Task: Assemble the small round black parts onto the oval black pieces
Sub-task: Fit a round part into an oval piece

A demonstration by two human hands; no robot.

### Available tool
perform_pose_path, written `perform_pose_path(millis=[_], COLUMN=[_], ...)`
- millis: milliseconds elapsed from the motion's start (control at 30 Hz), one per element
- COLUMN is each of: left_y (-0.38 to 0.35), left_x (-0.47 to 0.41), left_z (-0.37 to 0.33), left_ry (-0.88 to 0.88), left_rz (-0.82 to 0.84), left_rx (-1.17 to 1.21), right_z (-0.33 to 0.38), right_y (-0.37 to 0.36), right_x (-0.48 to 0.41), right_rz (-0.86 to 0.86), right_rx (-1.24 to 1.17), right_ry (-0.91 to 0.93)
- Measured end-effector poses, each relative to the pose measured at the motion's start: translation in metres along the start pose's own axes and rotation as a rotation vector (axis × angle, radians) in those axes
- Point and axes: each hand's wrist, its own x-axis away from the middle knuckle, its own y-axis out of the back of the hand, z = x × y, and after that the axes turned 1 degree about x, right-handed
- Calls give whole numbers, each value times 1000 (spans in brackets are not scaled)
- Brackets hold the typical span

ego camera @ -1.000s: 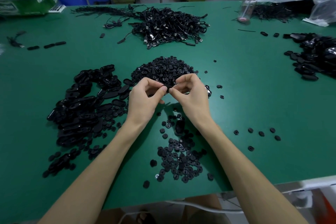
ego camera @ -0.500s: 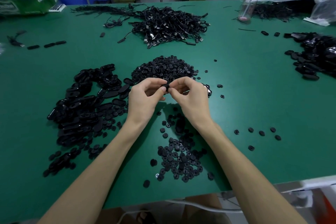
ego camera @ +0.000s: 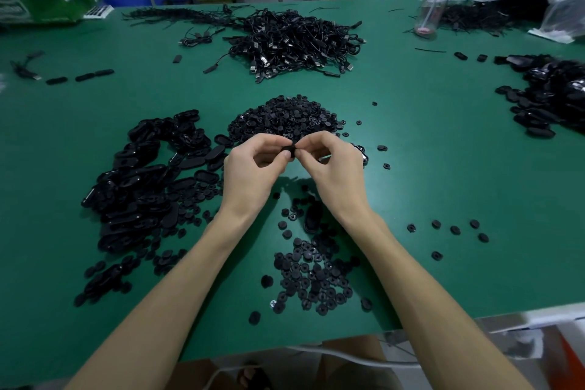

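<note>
A small black part [ego camera: 290,149] is pinched between the curled fingers [ego camera: 282,158] of the left hand [ego camera: 253,177] and the right hand [ego camera: 335,174], and is held above the green counter [ego camera: 427,161] just in front of the heap of small round parts [ego camera: 285,117]. Whether it is a round part alone or one already seated on an oval cannot be told. The oval pieces [ego camera: 142,187] are piled left of the hands, and a scatter of round parts [ego camera: 311,279] is spread between the forearms.
</note>
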Motion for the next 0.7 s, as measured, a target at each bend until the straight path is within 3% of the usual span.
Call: perform_pose_path(millis=[267,467,700], left_y=[-1,0,-1], left_x=[4,2,3], left_z=[-2,-2,1], left_ry=[-56,52,38], left_rz=[-29,-6,-10], left_rx=[-125,42,15], right_z=[-1,0,-3], right_y=[-2,-1,-3], right_x=[2,2,2], right_rz=[28,-17,-27], right_rx=[-22,-50,4], right_ry=[-3,2,1])
